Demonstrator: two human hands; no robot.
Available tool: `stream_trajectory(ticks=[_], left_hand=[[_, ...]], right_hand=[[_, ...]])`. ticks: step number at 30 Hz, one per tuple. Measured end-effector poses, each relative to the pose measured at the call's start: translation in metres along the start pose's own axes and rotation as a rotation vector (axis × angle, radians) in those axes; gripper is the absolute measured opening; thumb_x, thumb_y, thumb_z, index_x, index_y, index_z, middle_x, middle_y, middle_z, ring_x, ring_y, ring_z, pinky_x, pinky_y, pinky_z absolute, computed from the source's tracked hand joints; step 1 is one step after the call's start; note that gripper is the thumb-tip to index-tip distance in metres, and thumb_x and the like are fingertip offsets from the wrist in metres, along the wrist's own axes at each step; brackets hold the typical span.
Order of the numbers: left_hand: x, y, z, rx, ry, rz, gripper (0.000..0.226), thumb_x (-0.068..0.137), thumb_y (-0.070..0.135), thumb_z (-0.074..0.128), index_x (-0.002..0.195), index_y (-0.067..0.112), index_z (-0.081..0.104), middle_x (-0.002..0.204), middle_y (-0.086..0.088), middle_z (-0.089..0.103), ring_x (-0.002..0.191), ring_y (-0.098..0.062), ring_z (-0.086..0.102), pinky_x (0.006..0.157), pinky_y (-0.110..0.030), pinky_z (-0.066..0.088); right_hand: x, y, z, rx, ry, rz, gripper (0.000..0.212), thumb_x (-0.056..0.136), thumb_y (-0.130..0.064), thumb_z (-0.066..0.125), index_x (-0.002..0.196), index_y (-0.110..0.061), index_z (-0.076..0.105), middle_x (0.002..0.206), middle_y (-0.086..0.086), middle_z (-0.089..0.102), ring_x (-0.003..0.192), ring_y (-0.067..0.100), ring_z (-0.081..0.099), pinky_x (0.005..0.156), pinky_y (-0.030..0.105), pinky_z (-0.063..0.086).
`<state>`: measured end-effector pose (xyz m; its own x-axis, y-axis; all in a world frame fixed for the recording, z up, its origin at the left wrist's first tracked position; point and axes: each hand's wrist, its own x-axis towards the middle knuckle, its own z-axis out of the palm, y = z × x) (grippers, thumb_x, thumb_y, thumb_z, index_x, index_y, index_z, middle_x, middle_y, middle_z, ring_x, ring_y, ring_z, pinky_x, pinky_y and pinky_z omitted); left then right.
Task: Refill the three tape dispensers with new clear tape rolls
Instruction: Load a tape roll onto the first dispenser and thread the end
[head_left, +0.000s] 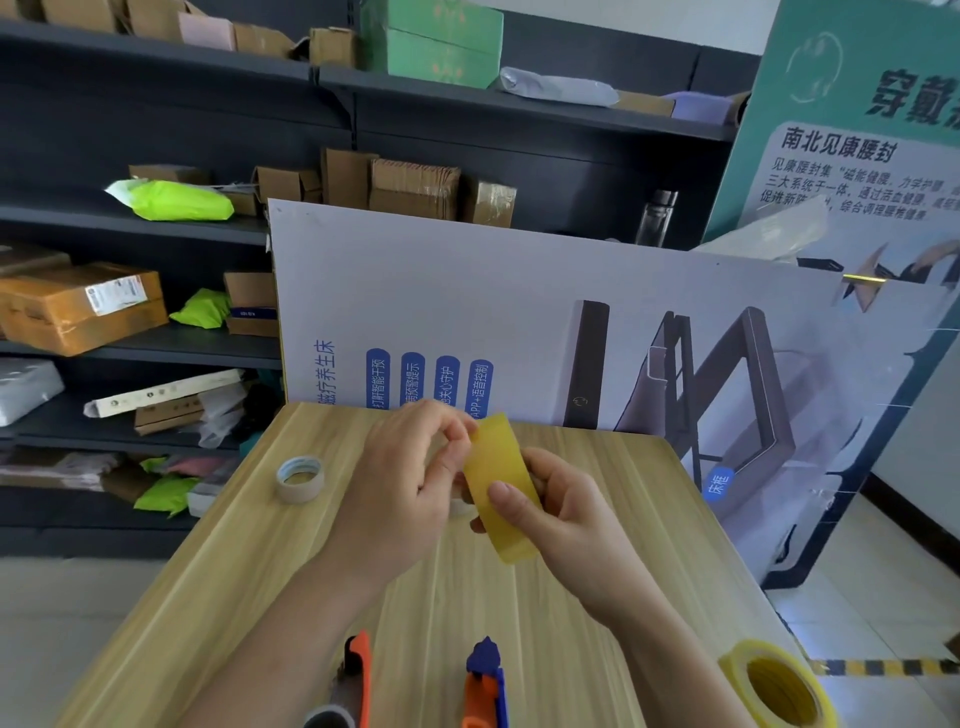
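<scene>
**Finding the free end on a new tape roll**

Obs. The person stands at the near edge of a wooden table (597, 519) and holds a yellowish clear tape roll (501, 488) in the air above its middle. The right hand (566, 514) carries the roll: thumb pressed flat on the outer face, other fingers behind it and hidden, so the grip is closed around the roll. The roll is turned edge-up with its face toward the person, probably so the tape surface can be read for the seam.

The left hand (410, 478) is curled at the far upper rim of the roll, thumb and forefinger pinched narrow against it. Whether they hold a lifted flap of tape or are only scratching for it, I cannot tell; the fingertips blur.

Judgement: the step in hand is peeling the tape's leading end loose before loading.

Elsewhere on the table: a nearly spent roll (300, 478) lies flat, far left, well apart from the hands, likely taken out and set aside. A second full roll (779, 686) lies at the near right corner, within reach for a later dispenser. Two dispensers lie at the near edge, one orange (358, 675) and one blue-and-orange (485, 686), both partly cut off by the frame. A third is not in view.

Shelves of boxes (156, 218) and a printed board (519, 312) stand behind.
</scene>
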<state>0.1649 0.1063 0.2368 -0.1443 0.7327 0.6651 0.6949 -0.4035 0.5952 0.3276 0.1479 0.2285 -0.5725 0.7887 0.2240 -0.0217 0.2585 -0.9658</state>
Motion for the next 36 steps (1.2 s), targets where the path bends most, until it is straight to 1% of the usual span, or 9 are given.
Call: stream_trajectory(ticks=[5, 10, 16, 19, 23, 24, 28, 31, 36], left_hand=[[0.003, -0.003, 0.005, -0.015, 0.157, -0.169, 0.013, 0.096, 0.014, 0.051, 0.083, 0.018, 0.05, 0.069, 0.003, 0.061, 0.068, -0.009, 0.059, 0.056, -0.021, 0.046], [0.008, -0.011, 0.012, -0.491, 0.129, -0.583, 0.013, 0.096, 0.007, 0.049, 0.086, 0.014, 0.053, 0.06, 0.001, 0.07, 0.051, -0.004, 0.06, 0.051, -0.017, 0.048], [0.0, -0.02, 0.011, -0.586, -0.077, -0.386, 0.05, 0.091, -0.007, 0.041, 0.074, 0.024, 0.075, 0.072, -0.002, 0.072, 0.068, -0.01, 0.065, 0.064, -0.019, 0.053], [-0.003, -0.029, 0.011, -0.669, -0.121, -0.421, 0.038, 0.083, 0.008, 0.043, 0.071, 0.02, 0.077, 0.076, -0.004, 0.074, 0.074, -0.013, 0.066, 0.068, -0.02, 0.052], [-0.011, -0.039, 0.017, -0.693, -0.12, -0.445, 0.013, 0.076, 0.026, 0.066, 0.071, 0.018, 0.074, 0.071, -0.002, 0.069, 0.07, -0.013, 0.062, 0.069, -0.024, 0.051], [-0.014, -0.043, 0.02, -0.66, -0.104, -0.449, 0.003, 0.076, 0.018, 0.072, 0.074, 0.02, 0.072, 0.068, 0.001, 0.067, 0.069, -0.011, 0.06, 0.069, -0.025, 0.051], [-0.029, -0.059, 0.033, -0.653, -0.045, -0.551, 0.037, 0.083, -0.003, 0.065, 0.108, 0.024, 0.059, 0.065, 0.007, 0.062, 0.067, -0.005, 0.06, 0.065, -0.019, 0.051], [-0.048, -0.071, 0.046, -0.614, 0.022, -0.788, 0.011, 0.089, 0.018, 0.064, 0.099, 0.018, 0.062, 0.072, 0.001, 0.063, 0.066, -0.011, 0.06, 0.057, -0.023, 0.048], [-0.079, -0.081, 0.074, -0.841, -0.216, -1.144, 0.064, 0.065, 0.07, 0.068, 0.102, 0.018, 0.068, 0.08, -0.004, 0.072, 0.067, -0.017, 0.067, 0.056, -0.033, 0.05]], right_hand=[[-0.006, 0.003, -0.002, 0.06, -0.014, 0.076, 0.025, 0.085, -0.022, 0.063, 0.105, -0.009, 0.068, 0.089, 0.014, 0.074, 0.075, 0.019, 0.072, 0.064, 0.026, 0.055], [-0.008, 0.005, -0.01, 0.098, 0.016, 0.14, 0.015, 0.075, -0.028, 0.068, 0.085, -0.02, 0.076, 0.077, 0.004, 0.074, 0.065, 0.014, 0.07, 0.055, 0.019, 0.052], [-0.005, 0.009, -0.024, 0.223, -0.014, 0.239, 0.024, 0.077, -0.037, 0.07, 0.076, -0.014, 0.073, 0.06, 0.007, 0.068, 0.044, 0.014, 0.062, 0.046, 0.024, 0.052], [-0.005, 0.011, -0.025, 0.206, -0.051, 0.262, 0.023, 0.079, -0.039, 0.068, 0.07, -0.017, 0.073, 0.058, 0.005, 0.067, 0.043, 0.013, 0.061, 0.046, 0.024, 0.052], [-0.004, 0.019, -0.021, 0.038, -0.017, 0.273, 0.031, 0.077, -0.041, 0.073, 0.09, -0.014, 0.074, 0.077, 0.005, 0.074, 0.064, 0.016, 0.07, 0.057, 0.023, 0.054], [-0.005, 0.022, -0.02, -0.027, -0.033, 0.255, 0.028, 0.079, -0.04, 0.074, 0.094, -0.016, 0.073, 0.081, 0.004, 0.075, 0.069, 0.016, 0.071, 0.061, 0.02, 0.054], [-0.009, 0.042, -0.007, -0.372, -0.035, 0.179, 0.021, 0.086, -0.034, 0.071, 0.101, -0.019, 0.071, 0.085, 0.003, 0.071, 0.068, 0.011, 0.063, 0.062, 0.026, 0.051], [-0.012, 0.064, 0.004, -0.667, 0.065, 0.108, 0.024, 0.084, -0.04, 0.069, 0.095, -0.019, 0.067, 0.075, -0.002, 0.062, 0.06, 0.008, 0.05, 0.06, 0.033, 0.046], [-0.022, 0.102, 0.015, -0.93, 0.053, 0.014, 0.031, 0.086, -0.049, 0.06, 0.098, -0.021, 0.063, 0.077, -0.006, 0.064, 0.074, 0.021, 0.058, 0.071, 0.031, 0.046]])
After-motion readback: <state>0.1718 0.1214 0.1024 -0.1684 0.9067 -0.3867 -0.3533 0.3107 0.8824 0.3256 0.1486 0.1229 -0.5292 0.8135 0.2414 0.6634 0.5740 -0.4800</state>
